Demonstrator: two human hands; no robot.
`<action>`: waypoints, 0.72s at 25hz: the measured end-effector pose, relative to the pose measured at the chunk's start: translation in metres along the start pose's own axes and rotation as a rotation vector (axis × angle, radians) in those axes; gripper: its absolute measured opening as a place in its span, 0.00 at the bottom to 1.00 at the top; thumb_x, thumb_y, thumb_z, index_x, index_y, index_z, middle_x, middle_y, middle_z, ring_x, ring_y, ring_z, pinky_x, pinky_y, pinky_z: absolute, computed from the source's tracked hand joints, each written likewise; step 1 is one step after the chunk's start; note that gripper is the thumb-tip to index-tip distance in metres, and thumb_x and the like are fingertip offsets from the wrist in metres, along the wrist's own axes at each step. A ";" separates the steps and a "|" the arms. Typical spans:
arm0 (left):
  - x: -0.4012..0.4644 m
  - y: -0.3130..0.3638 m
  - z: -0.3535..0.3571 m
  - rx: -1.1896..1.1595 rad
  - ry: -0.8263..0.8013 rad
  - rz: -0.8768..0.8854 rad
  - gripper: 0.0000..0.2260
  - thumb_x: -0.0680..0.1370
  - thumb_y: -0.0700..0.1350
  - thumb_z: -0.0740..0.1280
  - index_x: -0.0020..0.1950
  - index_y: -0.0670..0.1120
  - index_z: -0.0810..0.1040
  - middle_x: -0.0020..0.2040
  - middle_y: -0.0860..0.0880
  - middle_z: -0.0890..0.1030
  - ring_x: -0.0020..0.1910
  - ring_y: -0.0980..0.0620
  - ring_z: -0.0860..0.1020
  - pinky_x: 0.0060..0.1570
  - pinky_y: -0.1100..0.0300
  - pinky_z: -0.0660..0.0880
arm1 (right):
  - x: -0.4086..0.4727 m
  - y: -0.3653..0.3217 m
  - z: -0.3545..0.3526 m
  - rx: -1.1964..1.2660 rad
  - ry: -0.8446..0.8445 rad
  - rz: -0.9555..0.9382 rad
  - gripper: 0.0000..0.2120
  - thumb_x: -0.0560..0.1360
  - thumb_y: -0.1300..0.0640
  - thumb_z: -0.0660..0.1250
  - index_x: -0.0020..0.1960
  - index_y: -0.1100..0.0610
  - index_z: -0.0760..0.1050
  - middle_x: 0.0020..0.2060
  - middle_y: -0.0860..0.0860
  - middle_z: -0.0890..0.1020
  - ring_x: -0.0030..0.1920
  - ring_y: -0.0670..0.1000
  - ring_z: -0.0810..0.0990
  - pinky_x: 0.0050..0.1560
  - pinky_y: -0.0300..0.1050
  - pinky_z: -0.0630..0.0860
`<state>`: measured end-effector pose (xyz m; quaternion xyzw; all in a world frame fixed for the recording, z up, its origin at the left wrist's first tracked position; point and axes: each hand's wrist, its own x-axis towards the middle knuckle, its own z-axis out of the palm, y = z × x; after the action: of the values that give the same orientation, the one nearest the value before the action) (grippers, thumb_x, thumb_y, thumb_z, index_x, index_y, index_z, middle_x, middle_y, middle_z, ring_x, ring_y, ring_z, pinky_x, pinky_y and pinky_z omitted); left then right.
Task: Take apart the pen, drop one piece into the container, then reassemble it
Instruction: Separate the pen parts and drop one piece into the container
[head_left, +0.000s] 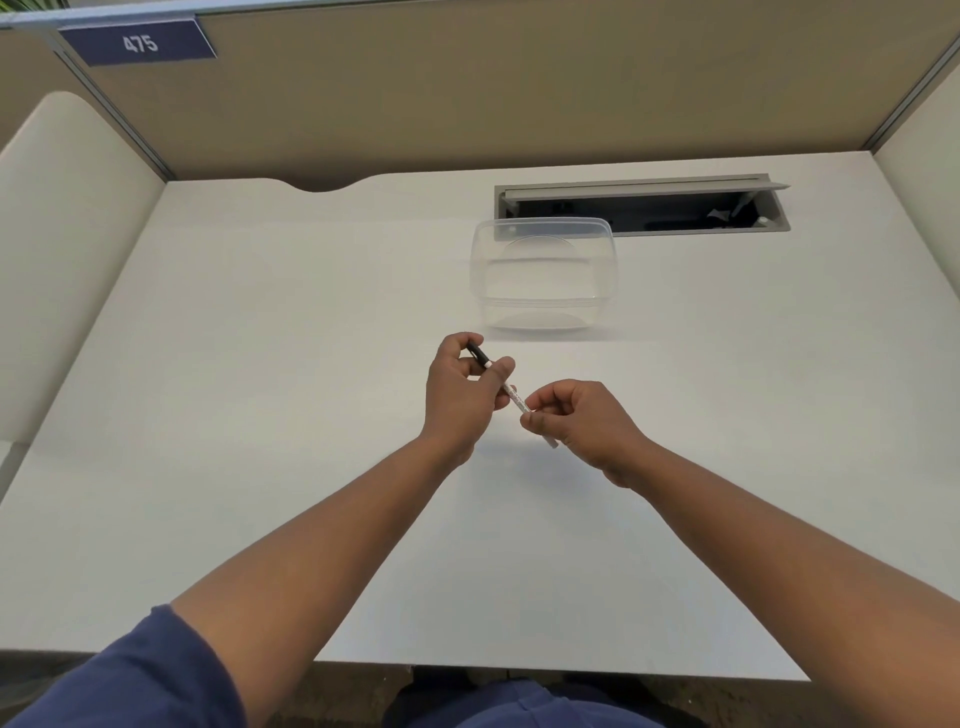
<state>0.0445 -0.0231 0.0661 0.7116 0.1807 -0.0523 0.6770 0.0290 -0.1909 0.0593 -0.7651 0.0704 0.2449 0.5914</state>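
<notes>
A slim pen (515, 399) with a white barrel and a black cap end is held above the desk, slanting from upper left to lower right. My left hand (462, 395) grips the black cap end. My right hand (582, 421) pinches the white barrel near its lower end, whose tip pokes out below the fingers. The pen looks whole, with cap and barrel in line. A clear plastic container (543, 299) stands open on the desk just beyond my hands, and nothing is inside it.
The white desk (260, 415) is walled by tan partitions at the back and sides. An open grey cable tray (644, 205) is set into the desktop behind the container. The desk's front edge runs near my body.
</notes>
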 end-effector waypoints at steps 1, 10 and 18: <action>0.002 -0.001 0.000 0.026 -0.025 0.005 0.18 0.78 0.43 0.73 0.65 0.48 0.72 0.46 0.43 0.81 0.41 0.45 0.85 0.40 0.59 0.82 | 0.002 0.000 0.001 -0.025 -0.011 -0.002 0.05 0.73 0.59 0.75 0.48 0.58 0.83 0.35 0.51 0.82 0.34 0.47 0.77 0.41 0.40 0.74; 0.023 -0.064 -0.035 0.830 -0.121 0.219 0.24 0.83 0.56 0.61 0.78 0.52 0.65 0.74 0.52 0.72 0.74 0.50 0.68 0.71 0.52 0.67 | 0.015 0.023 -0.002 -0.064 0.047 0.001 0.04 0.73 0.60 0.74 0.44 0.54 0.80 0.38 0.49 0.82 0.36 0.49 0.80 0.45 0.52 0.78; 0.039 -0.092 -0.038 1.350 -0.305 0.300 0.28 0.82 0.65 0.53 0.81 0.58 0.56 0.84 0.50 0.49 0.82 0.45 0.43 0.78 0.43 0.44 | 0.022 0.038 -0.006 -0.151 0.203 -0.068 0.05 0.72 0.61 0.70 0.44 0.53 0.76 0.36 0.47 0.78 0.32 0.46 0.75 0.37 0.41 0.73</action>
<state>0.0441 0.0232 -0.0300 0.9778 -0.0882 -0.1582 0.1058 0.0347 -0.2034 0.0176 -0.8302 0.0851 0.1504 0.5300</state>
